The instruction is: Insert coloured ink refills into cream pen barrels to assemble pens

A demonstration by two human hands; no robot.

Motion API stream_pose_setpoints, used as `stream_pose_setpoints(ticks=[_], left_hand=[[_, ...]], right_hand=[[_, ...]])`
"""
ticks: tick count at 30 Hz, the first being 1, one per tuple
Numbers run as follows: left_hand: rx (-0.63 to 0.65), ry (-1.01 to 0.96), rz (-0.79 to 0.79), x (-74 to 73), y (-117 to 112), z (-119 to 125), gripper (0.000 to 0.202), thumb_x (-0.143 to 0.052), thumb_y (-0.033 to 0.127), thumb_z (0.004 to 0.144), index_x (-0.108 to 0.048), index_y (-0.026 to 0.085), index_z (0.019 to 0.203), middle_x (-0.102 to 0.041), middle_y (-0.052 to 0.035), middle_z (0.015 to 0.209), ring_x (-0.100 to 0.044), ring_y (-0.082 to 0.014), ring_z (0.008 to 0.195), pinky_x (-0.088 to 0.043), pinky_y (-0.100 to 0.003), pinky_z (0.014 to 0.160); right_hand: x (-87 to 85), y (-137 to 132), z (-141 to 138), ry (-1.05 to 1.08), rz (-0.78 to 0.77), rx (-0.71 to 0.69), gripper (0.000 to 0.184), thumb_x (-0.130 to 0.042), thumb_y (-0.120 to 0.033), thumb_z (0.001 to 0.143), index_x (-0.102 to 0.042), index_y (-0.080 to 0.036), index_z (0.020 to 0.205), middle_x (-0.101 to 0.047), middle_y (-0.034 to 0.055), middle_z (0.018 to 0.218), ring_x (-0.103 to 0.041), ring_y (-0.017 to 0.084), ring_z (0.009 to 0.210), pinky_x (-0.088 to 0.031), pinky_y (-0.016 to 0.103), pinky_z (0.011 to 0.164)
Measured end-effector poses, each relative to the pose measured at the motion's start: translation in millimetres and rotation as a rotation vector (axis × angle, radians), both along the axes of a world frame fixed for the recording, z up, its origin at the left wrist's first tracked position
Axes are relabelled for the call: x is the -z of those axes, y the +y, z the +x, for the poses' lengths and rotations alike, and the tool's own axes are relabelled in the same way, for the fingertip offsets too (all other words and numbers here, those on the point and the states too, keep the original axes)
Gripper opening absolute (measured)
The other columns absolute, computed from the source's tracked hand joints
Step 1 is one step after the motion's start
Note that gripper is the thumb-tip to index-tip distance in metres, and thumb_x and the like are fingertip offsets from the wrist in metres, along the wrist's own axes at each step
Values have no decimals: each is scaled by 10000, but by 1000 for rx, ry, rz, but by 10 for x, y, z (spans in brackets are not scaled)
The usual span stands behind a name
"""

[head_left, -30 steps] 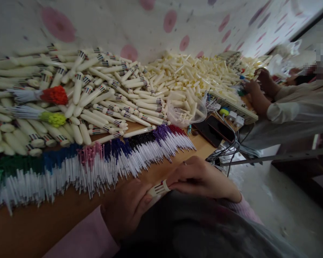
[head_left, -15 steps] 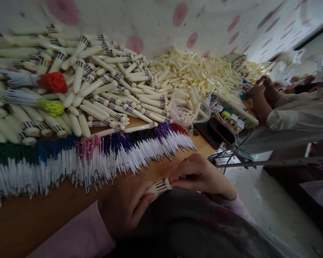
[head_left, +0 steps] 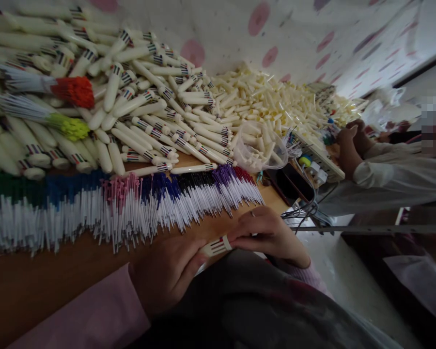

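Left hand [head_left: 167, 271] is gripping a pen [head_left: 216, 246]; right hand [head_left: 267, 231], beside it, is pinching the end — seemingly fitting something. Next is probably needing steadiness.

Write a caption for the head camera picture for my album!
The left hand holds a slotted cream barrel, the right hand at its end, near colour-topped refills and heaped pens.

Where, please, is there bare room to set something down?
Bare tabletop shows between the white refills and the left sleeve, with a narrower strip between the refills and the right hand. Behind the refills, heaped pens and the tub crowd it.
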State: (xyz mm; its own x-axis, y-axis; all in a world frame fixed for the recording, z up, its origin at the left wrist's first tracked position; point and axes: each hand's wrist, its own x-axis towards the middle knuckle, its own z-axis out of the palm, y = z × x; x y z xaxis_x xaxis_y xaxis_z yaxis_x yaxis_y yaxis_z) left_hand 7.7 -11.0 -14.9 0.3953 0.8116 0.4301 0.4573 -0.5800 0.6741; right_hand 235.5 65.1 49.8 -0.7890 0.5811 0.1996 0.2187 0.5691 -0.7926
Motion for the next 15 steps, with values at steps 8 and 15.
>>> stream_pose_setpoints(ticks=[8, 15], left_hand=[[12, -14, -29, 6, 14, 5, 255, -352, 272, 1020, -587, 196, 958, -695, -17, 727, -679, -178, 614, -515, -293, 537], [45, -13, -103, 24, 11, 1, 207, -382, 266, 997, -585, 234, 978, -695, -5, 755, -674, -185, 647, -507, -299, 573]], right_hand=[[22, -28, -32, -16, 210, 30, 157, -624, -273, 966, -709, -155, 907, -694, 6, 649, -577, 86, 529, -439, 212, 544], [-21, -29, -32, -58, 513, 48, 127, -643, -265, 953, -673, -147, 988, -679, 10, 660, -599, 119, 561, -476, 258, 561]])
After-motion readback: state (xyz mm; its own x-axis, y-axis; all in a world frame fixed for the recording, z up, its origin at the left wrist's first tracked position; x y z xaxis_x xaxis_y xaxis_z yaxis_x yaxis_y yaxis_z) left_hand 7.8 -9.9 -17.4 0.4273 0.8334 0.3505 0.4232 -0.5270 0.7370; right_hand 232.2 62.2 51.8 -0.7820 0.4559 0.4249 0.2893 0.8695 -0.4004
